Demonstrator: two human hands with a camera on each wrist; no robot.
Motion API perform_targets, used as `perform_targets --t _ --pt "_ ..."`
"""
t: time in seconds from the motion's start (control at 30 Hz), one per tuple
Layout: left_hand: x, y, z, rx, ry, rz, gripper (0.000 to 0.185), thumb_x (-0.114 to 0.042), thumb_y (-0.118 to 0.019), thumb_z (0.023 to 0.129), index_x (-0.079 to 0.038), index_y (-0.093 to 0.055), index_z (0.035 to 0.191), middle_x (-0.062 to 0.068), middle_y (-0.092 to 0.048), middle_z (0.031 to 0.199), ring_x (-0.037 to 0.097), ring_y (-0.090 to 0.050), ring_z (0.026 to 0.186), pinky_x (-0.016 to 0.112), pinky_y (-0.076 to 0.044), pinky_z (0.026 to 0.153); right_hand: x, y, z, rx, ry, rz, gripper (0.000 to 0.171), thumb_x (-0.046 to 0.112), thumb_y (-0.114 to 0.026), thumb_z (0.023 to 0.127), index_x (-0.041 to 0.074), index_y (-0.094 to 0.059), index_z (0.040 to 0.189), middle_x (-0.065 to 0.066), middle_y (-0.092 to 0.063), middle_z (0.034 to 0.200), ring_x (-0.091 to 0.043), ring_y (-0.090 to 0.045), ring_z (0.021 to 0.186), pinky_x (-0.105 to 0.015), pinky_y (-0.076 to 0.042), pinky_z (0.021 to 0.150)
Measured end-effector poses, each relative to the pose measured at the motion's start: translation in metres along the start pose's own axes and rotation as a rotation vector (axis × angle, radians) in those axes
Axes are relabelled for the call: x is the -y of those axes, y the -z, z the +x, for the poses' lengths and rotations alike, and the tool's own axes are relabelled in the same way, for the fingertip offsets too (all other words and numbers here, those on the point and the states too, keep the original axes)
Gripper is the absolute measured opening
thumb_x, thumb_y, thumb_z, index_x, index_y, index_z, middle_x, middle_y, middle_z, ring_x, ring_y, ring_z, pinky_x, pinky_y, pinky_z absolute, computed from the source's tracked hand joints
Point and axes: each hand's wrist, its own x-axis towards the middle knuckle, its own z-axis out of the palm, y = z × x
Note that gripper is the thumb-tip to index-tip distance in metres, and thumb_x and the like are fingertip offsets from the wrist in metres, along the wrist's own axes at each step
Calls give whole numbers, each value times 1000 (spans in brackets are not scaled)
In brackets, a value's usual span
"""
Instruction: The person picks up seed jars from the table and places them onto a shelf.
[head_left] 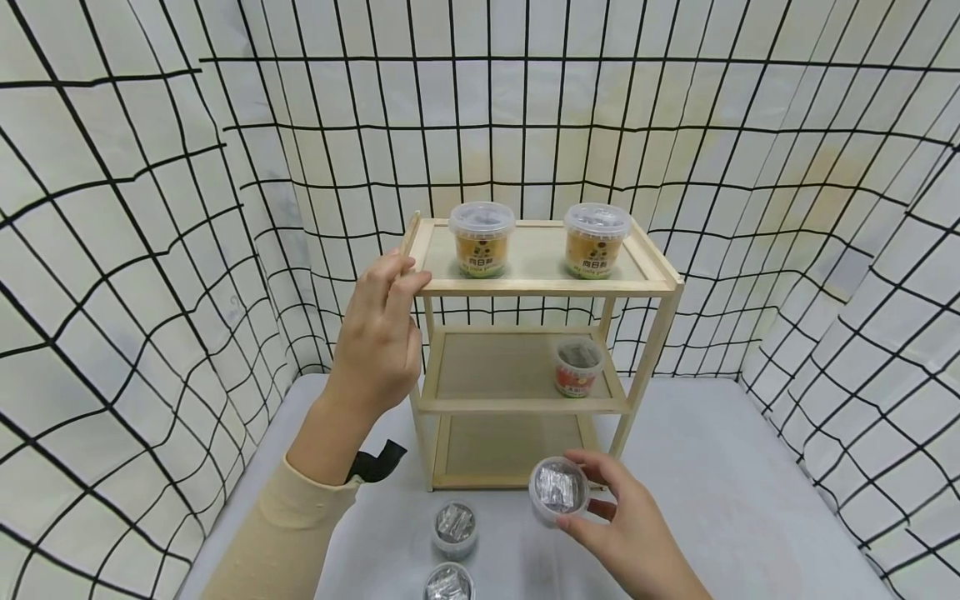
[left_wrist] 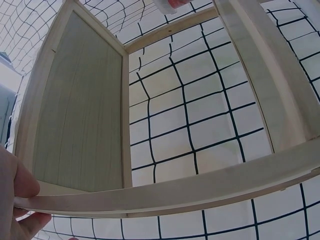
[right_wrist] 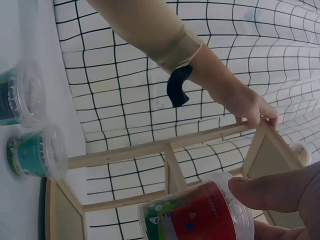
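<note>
My left hand (head_left: 378,333) grips the top left front corner of a three-tier wooden shelf (head_left: 540,287). In the left wrist view, its thumb and finger (left_wrist: 25,182) pinch the shelf's frame (left_wrist: 200,187). Low in front of the shelf, my right hand (head_left: 622,517) holds a clear plastic cup (head_left: 558,490) by its side, thumb and fingers around it. A red and green label shows on this cup (right_wrist: 200,215) in the right wrist view. A similar red-labelled cup (head_left: 577,367) stands at the right of the middle tier.
Two lidded cups with yellow labels, a left one (head_left: 482,242) and a right one (head_left: 596,242), stand on the top tier. Two teal-labelled cups, one nearer the shelf (head_left: 454,529) and one behind it (head_left: 448,583), stand on the white table (head_left: 720,467). Black-gridded white walls (head_left: 525,100) enclose the space.
</note>
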Motion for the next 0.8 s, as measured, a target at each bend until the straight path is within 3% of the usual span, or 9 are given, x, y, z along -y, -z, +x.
perform_targets --t 0.27,0.47,0.8 --pt "0 0 -1 12 7 2 50 4 -36 90 3 -56 135 27 -52 144 43 -48 149 51 -42 125 16 13 6 42 41 -50 68 4 -92 79 25 -66 137 2 -69 135 -23 -63 128 -28 -61 97" --pt "0 0 0 -3 -2 0 49 5 -37 89 3 -57 135 27 -53 143 44 -50 146 51 -43 124 25 23 13 69 78 -55 69 4 -92 79 24 -65 139 0 -68 137 -24 -63 128 -24 -61 96" --pt "0 -1 0 1 1 -1 49 5 -37 90 3 -56 135 27 -53 143 43 -49 147 51 -42 125 40 43 25 117 221 -50 67 10 -92 81 16 -63 142 -7 -69 137 -31 -65 127 -29 -63 93"
